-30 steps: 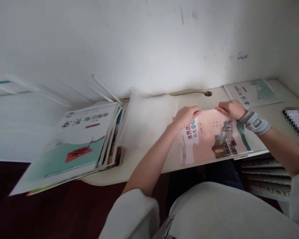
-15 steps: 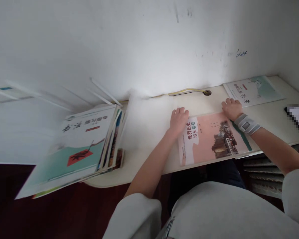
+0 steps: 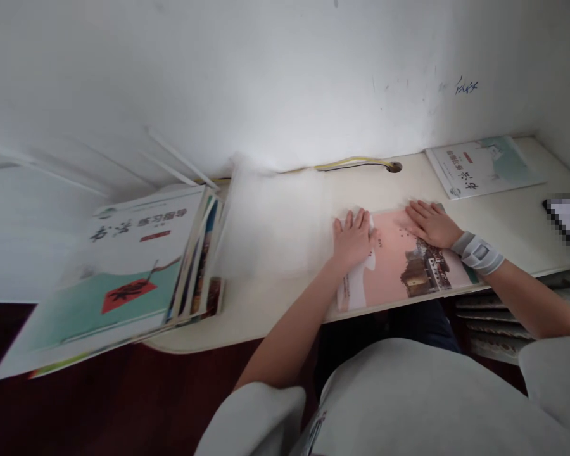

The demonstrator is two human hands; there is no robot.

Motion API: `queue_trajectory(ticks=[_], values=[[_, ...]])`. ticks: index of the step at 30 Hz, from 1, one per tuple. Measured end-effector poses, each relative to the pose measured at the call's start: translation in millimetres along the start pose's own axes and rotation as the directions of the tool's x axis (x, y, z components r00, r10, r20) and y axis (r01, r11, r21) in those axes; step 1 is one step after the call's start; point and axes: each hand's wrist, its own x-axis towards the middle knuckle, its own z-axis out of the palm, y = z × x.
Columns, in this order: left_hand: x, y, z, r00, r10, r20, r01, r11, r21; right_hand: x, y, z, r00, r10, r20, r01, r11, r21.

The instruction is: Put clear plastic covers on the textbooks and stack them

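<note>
A pink and white workbook (image 3: pixel 384 278) with a building pictured on its cover lies flat at the desk's front edge. My left hand (image 3: pixel 353 239) rests on its upper left corner, fingers stretched out and covering part of the title. Across the upper right of the cover lies my right hand (image 3: pixel 432 223), fingers flat and a little apart, with a grey band on the wrist. A green edge shows beneath the workbook on the right. Left of the workbook, a clear plastic sheet (image 3: pixel 270 228) is spread over the desk.
A stack of books (image 3: pixel 133 253), a green and white one on top, overhangs the desk's (image 3: pixel 256 310) left end. Another green and white booklet (image 3: pixel 487 168) lies at the back right, near a phone (image 3: pixel 567 221). A yellow cable (image 3: pixel 351 162) runs along the wall to a hole.
Both hands have moved from the workbook's upper edges onto its cover, and their curled fingers have flattened out. The view has shifted slightly.
</note>
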Motion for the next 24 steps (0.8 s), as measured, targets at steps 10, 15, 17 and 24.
queue_trajectory(ticks=[10,15,17,24], values=[[-4,-9,-8.1,1.0,-0.028,0.007,0.028,0.999,-0.018,-80,6,-10,0.9,0.324,-0.291,-0.349,0.937,-0.034],[-9,-4,-7.4,1.0,-0.013,0.012,0.013,1.0,0.001,-160,-30,-21,0.78,0.615,-0.11,-0.578,0.777,0.247],[-14,1,-6.3,1.0,0.005,0.024,-0.005,1.0,0.0,-186,-37,-12,0.703,0.691,0.168,-0.66,0.546,0.517],[-27,16,-0.7,0.994,0.1,0.04,-0.099,0.995,-0.026,-199,-56,-1,0.684,0.578,0.445,-0.402,-0.21,0.891]])
